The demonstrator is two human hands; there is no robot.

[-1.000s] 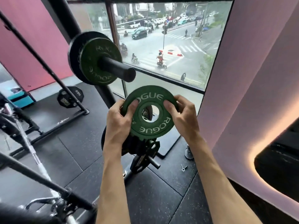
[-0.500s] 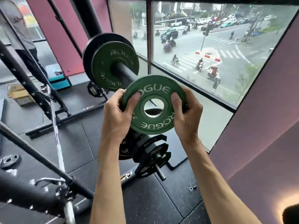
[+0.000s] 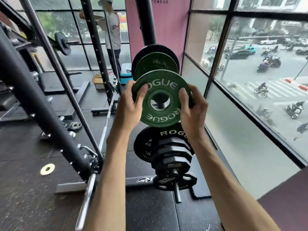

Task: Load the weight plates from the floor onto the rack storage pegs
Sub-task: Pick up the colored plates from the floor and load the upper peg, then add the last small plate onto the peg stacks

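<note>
Head view: both hands grip a round green ROGUE-lettered plate by its rim.

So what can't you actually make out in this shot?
Head view only.
- Whether the held green plate is already on the upper peg: seen end-on through the hole, depth unreadable.
- The stored green plate: its lower half sits behind the held one.
- Weight markings on the lower black plates: blurred, too small.
</note>
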